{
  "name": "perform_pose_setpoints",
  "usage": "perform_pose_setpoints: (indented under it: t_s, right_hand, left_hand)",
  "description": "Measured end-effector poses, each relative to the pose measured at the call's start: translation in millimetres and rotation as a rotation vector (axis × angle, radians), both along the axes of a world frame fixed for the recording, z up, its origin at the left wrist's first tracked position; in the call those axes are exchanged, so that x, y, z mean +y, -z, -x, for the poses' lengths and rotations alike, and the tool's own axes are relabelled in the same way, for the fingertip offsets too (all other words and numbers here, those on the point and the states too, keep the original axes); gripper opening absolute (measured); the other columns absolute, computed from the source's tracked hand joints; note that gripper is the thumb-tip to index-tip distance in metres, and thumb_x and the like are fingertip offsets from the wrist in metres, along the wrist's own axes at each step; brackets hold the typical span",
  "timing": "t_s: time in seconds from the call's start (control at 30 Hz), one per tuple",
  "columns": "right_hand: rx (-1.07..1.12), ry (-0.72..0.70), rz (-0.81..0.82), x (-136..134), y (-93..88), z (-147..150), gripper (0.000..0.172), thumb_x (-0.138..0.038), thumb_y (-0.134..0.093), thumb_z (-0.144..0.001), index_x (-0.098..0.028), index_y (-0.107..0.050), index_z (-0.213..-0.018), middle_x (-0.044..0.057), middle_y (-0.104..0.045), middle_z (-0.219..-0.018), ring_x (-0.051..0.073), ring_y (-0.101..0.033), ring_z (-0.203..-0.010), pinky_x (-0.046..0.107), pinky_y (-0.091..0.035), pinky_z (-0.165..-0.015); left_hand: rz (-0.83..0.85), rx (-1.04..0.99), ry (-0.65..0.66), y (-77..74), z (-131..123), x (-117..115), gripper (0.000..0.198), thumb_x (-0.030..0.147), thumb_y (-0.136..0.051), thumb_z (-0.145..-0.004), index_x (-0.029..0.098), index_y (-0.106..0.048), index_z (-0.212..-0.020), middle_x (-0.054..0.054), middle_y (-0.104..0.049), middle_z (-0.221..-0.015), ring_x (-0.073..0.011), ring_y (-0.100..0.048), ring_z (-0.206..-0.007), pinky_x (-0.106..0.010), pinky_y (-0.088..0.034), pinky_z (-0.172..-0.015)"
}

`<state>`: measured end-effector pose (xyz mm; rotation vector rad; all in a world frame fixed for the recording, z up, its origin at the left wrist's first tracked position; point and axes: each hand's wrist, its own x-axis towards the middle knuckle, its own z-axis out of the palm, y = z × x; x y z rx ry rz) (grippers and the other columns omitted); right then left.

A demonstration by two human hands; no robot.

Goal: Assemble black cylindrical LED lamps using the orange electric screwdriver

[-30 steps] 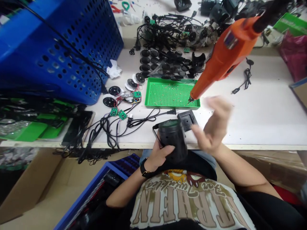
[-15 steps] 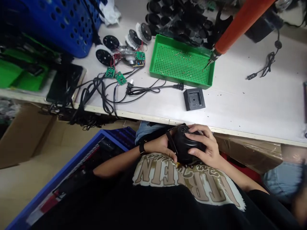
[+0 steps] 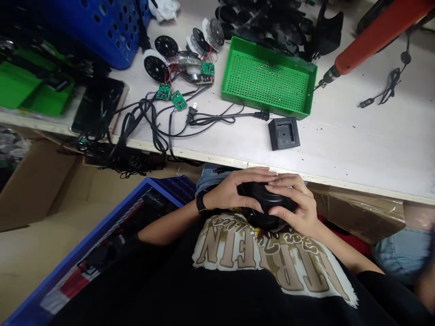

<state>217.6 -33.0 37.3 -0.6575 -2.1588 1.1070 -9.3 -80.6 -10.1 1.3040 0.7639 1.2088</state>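
Observation:
A rounded black plastic housing [image 3: 268, 201] rests against my shirt, just below the bench edge. My left hand [image 3: 239, 190] curves round its left side, thumb in front and fingers over the top. From the other side my right hand [image 3: 299, 201] grips it, with fingers across the top and thumb on the near face. My fingers cover much of the housing. Beyond them on the bench lies a black square block [image 3: 284, 133] with a recess in its upper face. Behind that is a green perforated tray [image 3: 267, 103] holding many small screws.
An orange electric screwdriver [image 3: 370, 43] slants in at the upper right, its bit by the tray. Left of the tray are green circuit boards [image 3: 179, 100], wired discs and black power cords [image 3: 214, 118]. A blue crate [image 3: 136, 199] stands below the bench at left.
My left hand has moved up and over the housing, its fingers now on the top near my right hand. The flat bracket-like part at its left side is now covered. The view has shifted slightly.

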Motion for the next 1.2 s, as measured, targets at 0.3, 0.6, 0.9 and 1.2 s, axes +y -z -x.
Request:
perform_pose_setpoints:
  t_s: [0.3,0.6,0.9,1.2]
  right_hand:
    - [0.01,0.003,-0.009,-14,3.3,-12,0.051,-0.043,-0.076,-0.093,-0.044,-0.065,-0.143,0.006,-0.067,-0.116,0.029,-0.062,-0.115,0.055,-0.056,-0.099]
    - [-0.137,0.088,0.011,-3,-12.2,-3,0.054,-0.043,-0.076,-0.092,-0.045,-0.063,-0.145,0.009,-0.053,-0.137,0.034,-0.055,-0.135,0.06,-0.053,-0.112]
    - [-0.354,0.03,0.264,-16,-5.7,-3,0.133,-0.054,-0.088,-0.078,-0.036,0.007,-0.169,0.018,-0.023,-0.176,0.04,-0.036,-0.16,0.067,-0.041,-0.125]
    - [-0.333,0.016,0.368,-26,-7.5,-8,0.12,-0.036,-0.088,-0.078,-0.032,-0.009,-0.169,0.02,-0.038,-0.169,0.039,-0.048,-0.153,0.064,-0.042,-0.123]
  left_hand:
    - [-0.029,-0.205,-0.055,37.8,-16,-9,0.05,0.048,-0.09,-0.077,0.036,-0.079,-0.125,-0.011,-0.073,-0.132,-0.0348,-0.065,-0.13,-0.057,-0.043,-0.119]
    - [0.287,-0.378,-0.115,13.9,-19,-12,0.04,0.042,-0.088,-0.08,0.029,-0.08,-0.116,-0.009,-0.061,-0.154,-0.0365,-0.052,-0.147,-0.056,-0.034,-0.126]
    - [0.363,-0.513,-0.365,-13.8,-32,-14,0.045,0.06,-0.082,-0.083,0.02,-0.079,-0.103,-0.013,-0.067,-0.144,-0.0323,-0.062,-0.132,-0.044,-0.045,-0.116]
    - [0.533,-0.665,-0.331,-3.2,-36,-28,0.064,0.052,-0.086,-0.081,0.021,-0.068,-0.134,-0.014,-0.062,-0.153,-0.0327,-0.047,-0.152,-0.048,-0.033,-0.128]
